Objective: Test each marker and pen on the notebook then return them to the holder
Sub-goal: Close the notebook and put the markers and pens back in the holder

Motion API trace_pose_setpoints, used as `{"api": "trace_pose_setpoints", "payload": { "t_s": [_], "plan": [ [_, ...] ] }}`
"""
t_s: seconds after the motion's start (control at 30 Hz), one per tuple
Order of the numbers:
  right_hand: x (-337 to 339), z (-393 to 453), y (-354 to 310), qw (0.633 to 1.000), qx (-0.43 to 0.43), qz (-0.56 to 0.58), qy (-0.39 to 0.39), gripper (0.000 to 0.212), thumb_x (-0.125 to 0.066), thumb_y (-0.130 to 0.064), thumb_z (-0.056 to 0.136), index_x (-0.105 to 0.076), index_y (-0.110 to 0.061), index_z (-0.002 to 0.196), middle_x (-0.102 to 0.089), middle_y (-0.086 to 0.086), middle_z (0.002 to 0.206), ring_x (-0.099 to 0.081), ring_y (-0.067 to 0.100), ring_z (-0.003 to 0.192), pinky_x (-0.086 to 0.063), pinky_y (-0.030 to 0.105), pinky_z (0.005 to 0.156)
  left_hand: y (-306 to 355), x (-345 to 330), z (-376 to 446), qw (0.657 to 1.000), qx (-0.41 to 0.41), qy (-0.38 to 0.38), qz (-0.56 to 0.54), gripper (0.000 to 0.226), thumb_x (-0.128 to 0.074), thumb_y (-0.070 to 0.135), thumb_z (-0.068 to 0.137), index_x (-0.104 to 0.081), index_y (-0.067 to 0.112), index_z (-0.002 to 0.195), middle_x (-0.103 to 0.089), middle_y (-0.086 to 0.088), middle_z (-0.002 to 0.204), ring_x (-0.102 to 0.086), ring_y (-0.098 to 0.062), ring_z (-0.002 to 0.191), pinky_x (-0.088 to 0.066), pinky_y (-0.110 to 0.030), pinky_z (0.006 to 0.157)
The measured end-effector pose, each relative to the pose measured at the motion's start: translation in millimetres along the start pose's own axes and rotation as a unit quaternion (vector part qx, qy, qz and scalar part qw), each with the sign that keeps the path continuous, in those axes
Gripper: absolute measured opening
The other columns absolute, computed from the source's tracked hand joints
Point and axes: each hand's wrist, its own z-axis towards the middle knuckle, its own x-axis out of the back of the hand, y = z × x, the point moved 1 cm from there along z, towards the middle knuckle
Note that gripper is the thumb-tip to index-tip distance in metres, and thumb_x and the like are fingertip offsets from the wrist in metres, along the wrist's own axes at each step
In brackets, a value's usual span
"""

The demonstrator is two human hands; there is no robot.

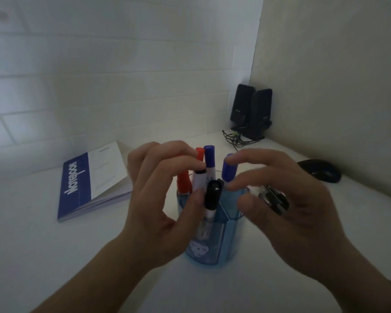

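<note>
Head view: markers are seen upright in the blue translucent holder (212, 242) mid-counter (54, 256), with a black-capped marker (212, 195) nearest, red (183, 179) and blue-capped ones (210, 158) behind. The left hand (160, 199) is curled round the black-capped marker, thumb and forefinger seemingly pinching it; the right hand (287, 211) is held spread and empty just beside the holder. Step is judged to be picking a marker; next, a straight lift clear, uncapping, and the closed notebook (93, 179) at left to be opened.
</note>
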Motion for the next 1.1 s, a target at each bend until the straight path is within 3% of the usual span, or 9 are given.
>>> {"api": "trace_pose_setpoints", "payload": {
  "t_s": [0.1,0.2,0.27,0.33,0.43,0.53,0.7,0.9,1.1],
  "plan": [
    [15.8,-3.4,11.3,0.995,-0.048,0.007,0.089,0.014,-0.057,-0.034,0.087,-0.066,-0.025,0.091,-0.069,-0.009,0.096,-0.063,0.013,0.092,-0.049,0.026,0.076,-2.1,-0.9,-4.4,0.999,-0.014,-0.036,-0.011,0.033,-0.052,0.038,0.082,-0.050,0.020,0.109,-0.050,0.002,0.116,-0.045,-0.017,0.113,-0.030,-0.036,0.095],
    [36.8,-4.6,43.8,0.974,-0.162,-0.009,0.161,0.007,-0.063,-0.033,0.084,-0.067,-0.035,0.079,-0.070,-0.014,0.081,-0.063,0.008,0.069,-0.051,0.020,0.062,-3.4,-1.8,-8.2,0.997,-0.040,-0.072,0.011,0.054,-0.055,0.064,0.078,-0.042,0.031,0.119,-0.041,0.005,0.128,-0.037,-0.020,0.123,-0.031,-0.041,0.098],
    [51.3,-7.8,78.4,0.948,-0.271,-0.147,0.079,0.008,-0.068,-0.030,0.083,-0.066,-0.037,0.079,-0.069,-0.013,0.075,-0.060,0.008,0.064,-0.048,0.017,0.058,-6.0,-4.4,-10.1,0.996,-0.032,-0.083,0.032,0.073,-0.063,0.064,0.071,-0.032,0.029,0.128,-0.032,0.004,0.134,-0.030,-0.018,0.128,-0.036,-0.048,0.097],
    [52.6,-18.7,105.2,0.894,-0.353,-0.267,-0.070,0.009,-0.069,-0.031,0.083,-0.068,-0.031,0.091,-0.068,-0.011,0.084,-0.056,0.005,0.068,-0.043,0.021,0.066,-7.9,-5.8,-10.6,0.996,-0.017,-0.085,0.029,0.078,-0.067,0.058,0.069,-0.029,0.027,0.131,-0.028,0.000,0.135,-0.029,-0.024,0.129,-0.038,-0.054,0.094],
    [47.8,-31.0,128.9,0.832,-0.422,-0.298,-0.203,0.026,-0.066,-0.034,0.085,-0.069,-0.017,0.105,-0.069,0.001,0.101,-0.056,0.012,0.080,-0.042,0.024,0.078,-9.3,-5.3,-11.4,0.996,-0.016,-0.087,0.000,0.072,-0.064,0.041,0.066,-0.033,0.024,0.128,-0.030,-0.005,0.133,-0.030,-0.028,0.128,-0.037,-0.050,0.098],
    [43.3,-29.9,126.0,0.846,-0.428,-0.260,-0.186,0.020,-0.064,-0.034,0.086,-0.071,-0.019,0.096,-0.070,0.000,0.097,-0.059,0.011,0.082,-0.042,0.022,0.077,-8.4,-4.5,-11.5,0.997,-0.012,-0.078,-0.024,0.068,-0.057,0.033,0.063,-0.036,0.017,0.126,-0.031,-0.017,0.128,-0.029,-0.026,0.128,-0.030,-0.034,0.104],
    [36.3,-27.7,117.5,0.839,-0.428,-0.261,-0.210,0.022,-0.065,-0.026,0.087,-0.065,-0.021,0.109,-0.063,-0.008,0.088,-0.057,0.005,0.075,-0.040,0.017,0.066,-16.2,-5.4,-15.6,0.993,0.031,-0.114,-0.016,0.074,-0.067,0.047,0.065,-0.039,0.021,0.129,-0.030,-0.003,0.133,-0.031,-0.028,0.128,-0.037,-0.045,0.102],
    [30.6,-30.7,118.7,0.827,-0.437,-0.271,-0.227,0.028,-0.068,-0.024,0.085,-0.062,-0.021,0.112,-0.063,-0.005,0.089,-0.057,0.010,0.079,-0.040,0.021,0.072,-19.8,-7.0,-14.2,0.991,0.060,-0.120,-0.010,0.091,-0.074,0.058,0.059,-0.036,0.022,0.133,-0.031,-0.003,0.134,-0.033,-0.020,0.127,-0.033,-0.024,0.105],
    [33.3,-30.0,120.1,0.848,-0.430,-0.262,-0.165,0.029,-0.057,-0.013,0.092,-0.060,-0.016,0.120,-0.061,-0.001,0.088,-0.053,0.007,0.068,-0.042,0.022,0.066,-21.4,-16.2,-19.7,0.984,0.142,-0.102,-0.011,0.100,-0.073,0.065,0.057,-0.022,0.035,0.137,-0.022,0.013,0.141,-0.037,-0.017,0.128,-0.047,-0.027,0.098]
  ]
}}
